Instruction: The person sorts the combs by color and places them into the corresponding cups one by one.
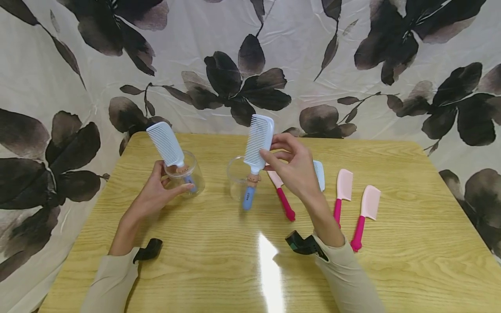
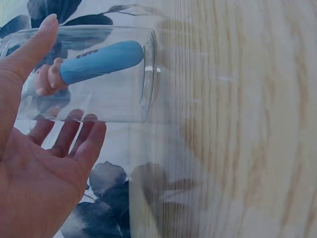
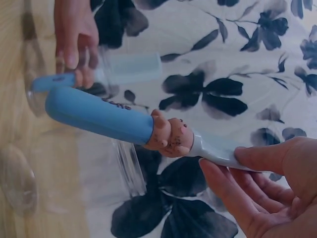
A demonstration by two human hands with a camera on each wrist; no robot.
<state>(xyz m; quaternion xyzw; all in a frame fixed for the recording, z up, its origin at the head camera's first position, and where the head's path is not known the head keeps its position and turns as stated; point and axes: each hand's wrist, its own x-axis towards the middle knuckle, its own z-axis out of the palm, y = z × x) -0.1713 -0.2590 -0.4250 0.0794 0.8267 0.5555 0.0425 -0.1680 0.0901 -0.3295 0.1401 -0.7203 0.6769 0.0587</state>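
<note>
My left hand [image 1: 158,191] holds a clear cup [image 1: 198,180], thumb on one side and fingers on the other. Inside it leans a light blue comb [image 1: 166,144]; its blue handle [image 2: 104,62] with a small brown animal figure shows through the wall. My right hand [image 1: 295,167] pinches a second light blue comb [image 1: 259,139] by its toothed part, thumb in front. This comb's blue handle [image 3: 99,116] points down and overlaps a second clear cup [image 1: 234,184] in the head view.
Right of that cup, a pink comb [image 1: 285,202] with a magenta handle lies partly behind my right hand. Another light blue comb [image 1: 319,175] shows beyond my wrist. Two more pink combs [image 1: 344,184] [image 1: 370,203] lie farther right. A floral cloth [image 1: 305,52] hangs behind the wooden table [image 1: 219,261].
</note>
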